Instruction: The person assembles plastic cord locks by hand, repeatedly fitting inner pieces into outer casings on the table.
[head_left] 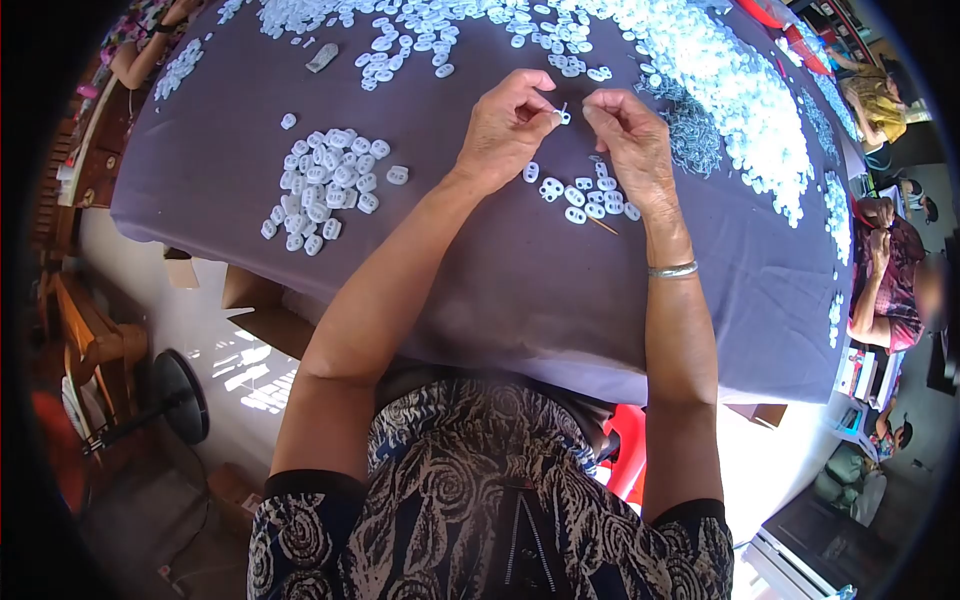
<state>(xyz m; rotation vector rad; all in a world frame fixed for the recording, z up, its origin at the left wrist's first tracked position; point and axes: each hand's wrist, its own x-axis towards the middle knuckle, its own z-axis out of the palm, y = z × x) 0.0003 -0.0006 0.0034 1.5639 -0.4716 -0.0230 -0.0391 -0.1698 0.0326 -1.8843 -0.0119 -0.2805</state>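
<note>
Above the dark tablecloth, my left hand (pixel 508 130) pinches a small white plastic piece (pixel 565 117) between thumb and fingertips. Just to its right is my right hand (pixel 632 140), its thumb and fingers pressed together; anything between them is too small to make out. Below the hands lie several loose white oval pieces (pixel 575 214) with two holes each, and a thin brown stick (pixel 603 227). A pile of similar white pieces (pixel 325 182) sits to the left. Small grey metal parts (pixel 692 130) are heaped right of my right hand.
A large mass of white pieces (pixel 760 110) spreads over the far and right parts of the tablecloth (pixel 480 280). Other people sit at the table's right side (pixel 885 280) and far left (pixel 135 65). A black round stand (pixel 180 397) is on the floor at left.
</note>
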